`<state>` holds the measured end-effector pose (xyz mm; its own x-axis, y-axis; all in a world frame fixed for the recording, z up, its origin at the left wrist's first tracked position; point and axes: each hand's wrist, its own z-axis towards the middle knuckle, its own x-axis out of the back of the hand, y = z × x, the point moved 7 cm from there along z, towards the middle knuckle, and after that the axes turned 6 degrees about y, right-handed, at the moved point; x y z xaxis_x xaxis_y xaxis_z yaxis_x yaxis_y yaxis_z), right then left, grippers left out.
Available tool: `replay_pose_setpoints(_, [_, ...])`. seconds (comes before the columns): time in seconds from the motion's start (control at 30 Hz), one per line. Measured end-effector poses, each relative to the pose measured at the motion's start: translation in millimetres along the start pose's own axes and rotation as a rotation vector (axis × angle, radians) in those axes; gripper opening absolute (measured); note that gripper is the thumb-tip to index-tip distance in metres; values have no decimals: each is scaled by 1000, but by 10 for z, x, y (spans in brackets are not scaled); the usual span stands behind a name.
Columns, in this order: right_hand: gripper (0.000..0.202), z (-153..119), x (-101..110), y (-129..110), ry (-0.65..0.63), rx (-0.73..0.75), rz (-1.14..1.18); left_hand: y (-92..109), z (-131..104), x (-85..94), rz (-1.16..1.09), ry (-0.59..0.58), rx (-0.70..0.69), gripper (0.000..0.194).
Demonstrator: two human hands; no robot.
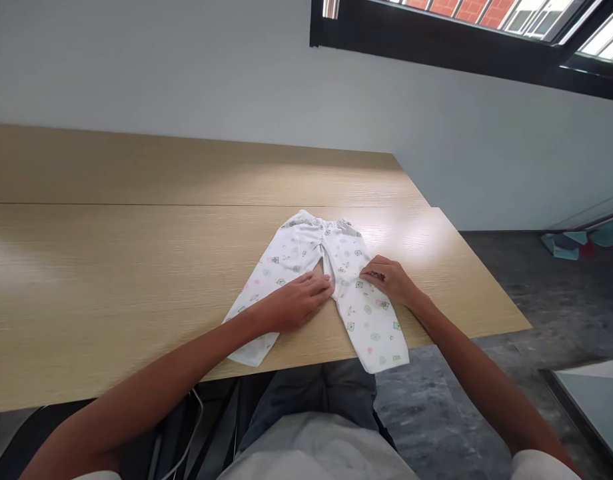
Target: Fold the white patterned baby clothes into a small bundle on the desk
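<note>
A small pair of white trousers [369, 317] with a print of little green and pink figures lies spread on the wooden table [111, 280]. Its gathered waistband points away from me, and the end of one leg hangs over the front edge. My left hand [301, 301] reaches across the left leg, its fingers together on the inner edge of the right leg. At the outer edge of the right leg, my right hand [389, 279] pinches the cloth between thumb and fingers. Part of the left leg is hidden under my left forearm.
Behind the table is a grey wall [186, 73] with a dark-framed window [436, 50] at the upper right. Light blue items [564, 245] lie on the dark floor at the right. A black chair [131, 447] stands at the lower left, beside my legs.
</note>
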<state>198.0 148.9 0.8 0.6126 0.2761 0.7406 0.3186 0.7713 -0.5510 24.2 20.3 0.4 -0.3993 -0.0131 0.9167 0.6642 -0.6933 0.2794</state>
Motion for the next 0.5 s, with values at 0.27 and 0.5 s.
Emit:
replay_pose_setpoints(0.27, [19,29,10,60,-50,-142,87,-65,-113,-116,54,-82,102,53])
replay_pose_setpoints(0.5, [20,0,50,50,-154,-110,-36,-63,-94,-116,85,-143,127,53])
